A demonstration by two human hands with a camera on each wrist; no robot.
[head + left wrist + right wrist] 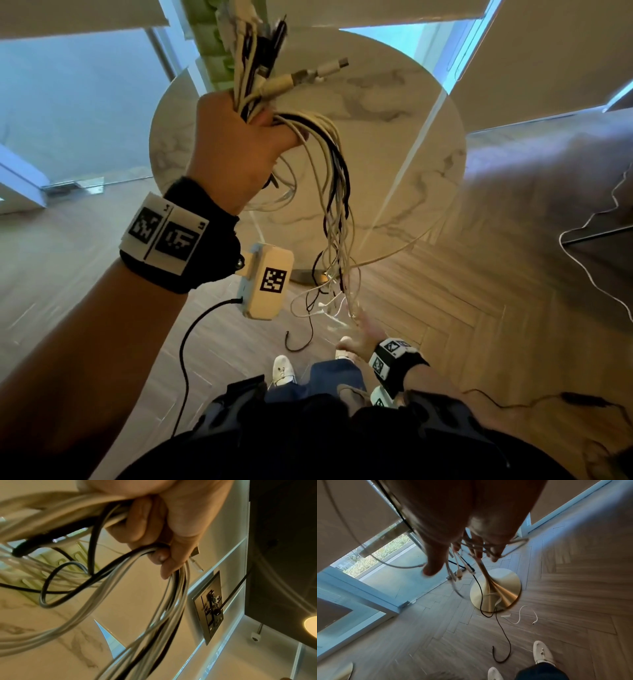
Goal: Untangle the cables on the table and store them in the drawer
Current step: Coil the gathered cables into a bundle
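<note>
My left hand (239,147) is raised above the round marble table (394,102) and grips a thick bundle of white and black cables (335,192). Plug ends stick up out of the fist. In the left wrist view the fingers (150,531) curl round the strands (120,601). The bundle hangs down past the table's edge towards the floor. My right hand (363,334) is low at the bundle's bottom, with straight fingers (477,550) spread among the hanging cable ends (458,568). One black cable (503,649) trails on the floor. No drawer is in view.
The table's brass base (496,591) stands on the wood floor just ahead of my white shoes (282,370). A loose white cable (522,615) lies beside the base. A grey cushioned seat with another white cable (582,246) is at the right; glass doors are at the left.
</note>
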